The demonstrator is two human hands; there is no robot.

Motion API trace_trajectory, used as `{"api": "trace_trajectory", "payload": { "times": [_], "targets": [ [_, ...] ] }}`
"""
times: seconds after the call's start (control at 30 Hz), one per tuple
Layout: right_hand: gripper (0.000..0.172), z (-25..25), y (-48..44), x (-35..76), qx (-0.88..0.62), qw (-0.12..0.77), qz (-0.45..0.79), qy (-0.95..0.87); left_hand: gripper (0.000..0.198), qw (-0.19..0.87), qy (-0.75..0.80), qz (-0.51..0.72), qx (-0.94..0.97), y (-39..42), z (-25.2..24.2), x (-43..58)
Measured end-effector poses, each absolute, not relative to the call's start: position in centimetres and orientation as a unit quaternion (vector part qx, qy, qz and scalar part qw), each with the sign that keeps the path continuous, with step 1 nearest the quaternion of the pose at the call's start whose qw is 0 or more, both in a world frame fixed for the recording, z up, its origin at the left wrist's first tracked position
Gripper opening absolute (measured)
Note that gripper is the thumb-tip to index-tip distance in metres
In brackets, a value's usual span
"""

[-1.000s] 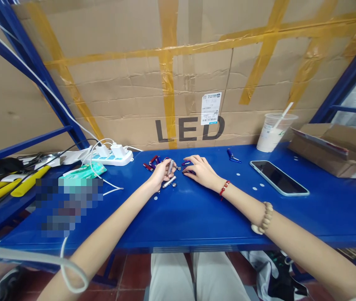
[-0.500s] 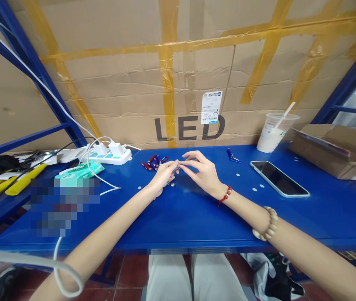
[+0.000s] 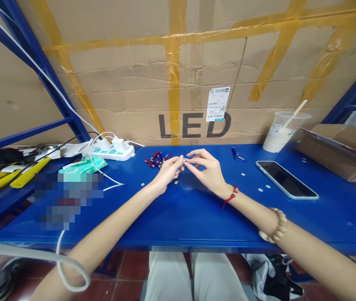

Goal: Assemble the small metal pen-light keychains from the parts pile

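Note:
My left hand [image 3: 168, 173] and my right hand [image 3: 207, 171] meet above the blue table [image 3: 196, 217], a little above its surface. Both pinch a small silver metal tube [image 3: 183, 161] between their fingertips. Just behind the hands lies a heap of small red and blue tubes with clips [image 3: 157, 159]. A small silver part [image 3: 175, 182] rests on the table under my left hand. My right wrist wears a red bead string, and a pale bead bracelet sits further up the arm.
A phone [image 3: 286, 179] lies face up at the right, with small white discs [image 3: 265, 188] scattered near it. A plastic cup with a straw [image 3: 280, 131] and a cardboard box [image 3: 337, 150] stand at the back right. A power strip [image 3: 113, 151], cables and yellow-handled tools [image 3: 14, 177] occupy the left.
My right hand lifted off the table and joined my left hand; both now pinch the silver tube. The view shifted slightly.

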State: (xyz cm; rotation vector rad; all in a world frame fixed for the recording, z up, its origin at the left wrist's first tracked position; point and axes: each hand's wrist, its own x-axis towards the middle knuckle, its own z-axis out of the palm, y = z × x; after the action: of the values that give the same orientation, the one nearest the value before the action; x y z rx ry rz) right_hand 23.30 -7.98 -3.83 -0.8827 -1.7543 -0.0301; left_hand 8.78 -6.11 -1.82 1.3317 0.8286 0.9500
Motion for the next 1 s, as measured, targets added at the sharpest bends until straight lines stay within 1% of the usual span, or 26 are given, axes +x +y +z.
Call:
{"api": "trace_trajectory", "payload": {
  "times": [0.1,0.2,0.33,0.4,0.47,0.67,0.8,1.0],
  "targets": [
    [0.017,-3.8,-7.7,23.6,-0.405,0.554,0.008,-0.727,0.034,0.605,0.366,0.416,0.571,-5.8,-1.8,8.7],
    [0.02,-4.2,-7.3,24.1,-0.45,0.51,0.022,-0.733,0.029,0.594,0.377,0.452,0.549,-5.1,-1.5,8.1],
    [0.025,-5.1,-6.5,24.5,-0.483,0.372,0.012,-0.792,0.021,0.59,0.401,0.505,0.486,-3.9,-1.1,7.2],
    [0.029,-5.6,-6.2,24.6,-0.479,0.3,0.0,-0.825,0.019,0.602,0.408,0.513,0.457,-3.6,-1.0,7.0],
    [0.033,-6.0,-6.0,24.5,-0.465,0.251,-0.009,-0.849,0.019,0.618,0.406,0.506,0.443,-3.5,-1.1,7.0],
    [0.038,-5.8,-6.1,23.8,-0.402,0.216,-0.06,-0.888,0.018,0.668,0.381,0.468,0.436,-3.8,-1.5,7.4],
    [0.043,-5.5,-6.2,23.6,-0.383,0.182,-0.094,-0.901,0.016,0.67,0.372,0.461,0.447,-3.9,-1.4,7.4],
    [0.055,-5.5,-6.2,23.4,-0.366,0.158,-0.151,-0.905,0.016,0.663,0.385,0.463,0.445,-4.1,-1.3,7.6]
  ]
}}
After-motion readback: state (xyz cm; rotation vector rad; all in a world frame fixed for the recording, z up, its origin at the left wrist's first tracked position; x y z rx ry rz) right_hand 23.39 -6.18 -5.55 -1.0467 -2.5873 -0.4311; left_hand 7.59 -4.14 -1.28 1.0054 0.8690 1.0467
